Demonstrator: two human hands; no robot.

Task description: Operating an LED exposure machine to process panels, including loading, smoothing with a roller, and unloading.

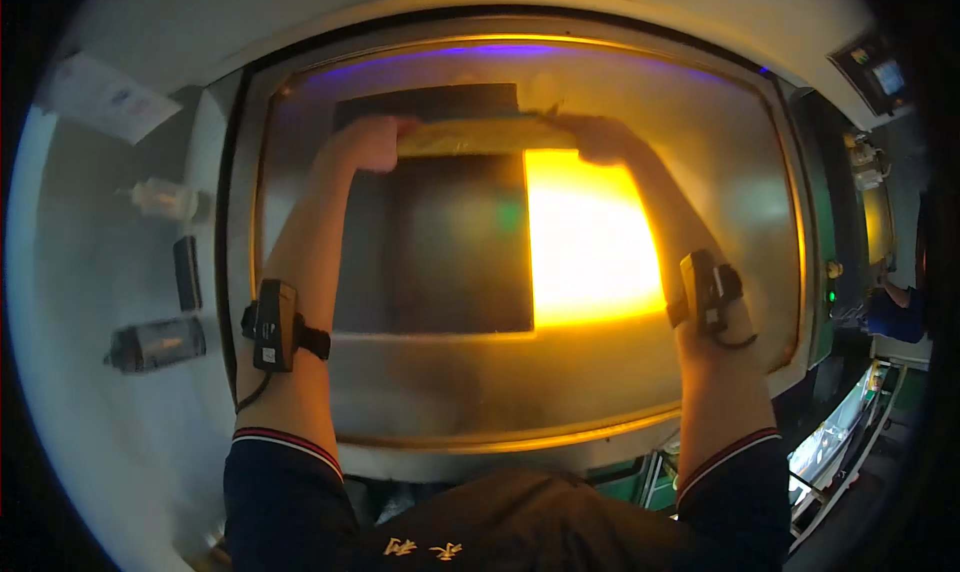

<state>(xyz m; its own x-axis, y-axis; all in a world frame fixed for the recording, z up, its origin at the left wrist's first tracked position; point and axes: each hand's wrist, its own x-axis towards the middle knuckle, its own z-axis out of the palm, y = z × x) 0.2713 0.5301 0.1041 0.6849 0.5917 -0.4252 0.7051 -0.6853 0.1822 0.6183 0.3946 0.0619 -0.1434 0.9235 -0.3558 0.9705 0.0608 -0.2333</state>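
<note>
Both hands reach to the far edge of the glowing work surface and hold a thin, pale yellow rectangular sheet (478, 137) by its two short ends. The left hand (368, 142) closes its grip on the left end; the right hand (600, 137) closes its grip on the right end. The sheet is held level, near or at the upper edge of a dark, flat square plate (435, 242) that lies in the middle of the surface (contact between the two cannot be told from this view).

Judged from this position, the sheet is gripped and carried over the plate but is not yet laid flat; it covers only a narrow strip at the far side, and most of the plate is uncovered.

The surface is a wide, rounded metal tray (740, 202) with a raised rim, lit from within. A bright yellow-orange glow (590, 242) fills the area just right of the plate, and a violet band of light (500, 50) runs along the far rim.

Each forearm carries a black strap-mounted device: one on the left wrist (275, 324), one on the right wrist (705, 292).

On the pale housing to the left are a white bottle (165, 200), a small black bar (187, 272) and a dark cylindrical container (158, 344). At the far right, another person's blue sleeve (895, 317) shows beside further machinery.
</note>
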